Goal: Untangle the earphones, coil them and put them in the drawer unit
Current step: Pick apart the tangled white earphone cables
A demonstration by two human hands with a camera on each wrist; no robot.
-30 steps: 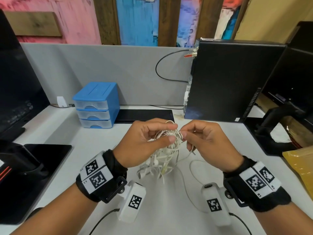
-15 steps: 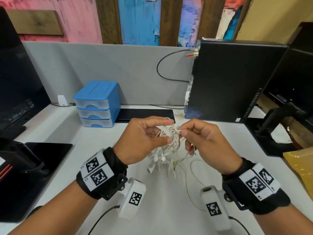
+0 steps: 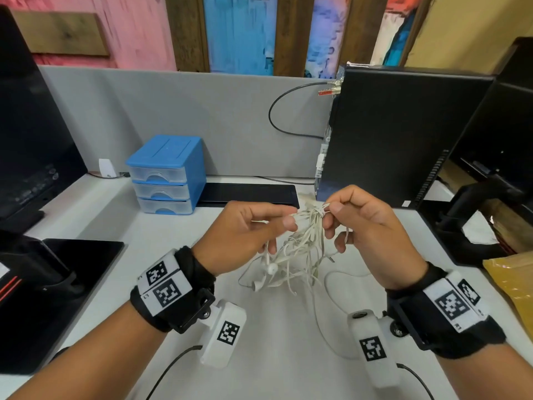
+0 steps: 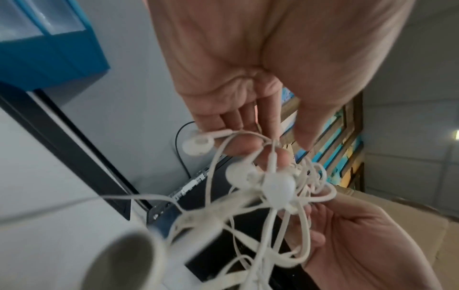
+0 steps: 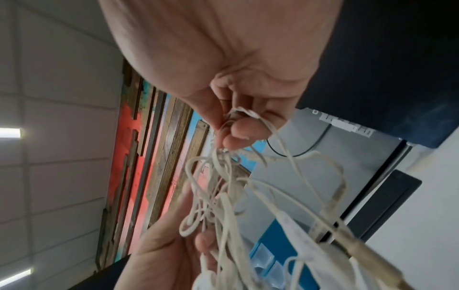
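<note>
Earphones (image 3: pixel 300 243), a white tangle held in the air in front of the closed drawer unit (image 3: pixel 165 176), pinched by left hand (image 3: pixel 245 235) and right hand (image 3: pixel 366 226); pulling apart likely tightens the knot.

Smooth white plastic earphones (image 3: pixel 300 243), glossy blue plastic drawer unit (image 3: pixel 168 174) with translucent fronts, matt white desk (image 3: pixel 277 356), grey cloth partition (image 3: pixel 178 116).

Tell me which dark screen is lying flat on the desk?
The black tablet at the left front of the desk lies flat. The monitor behind it and the monitor at the right stand upright.
</note>
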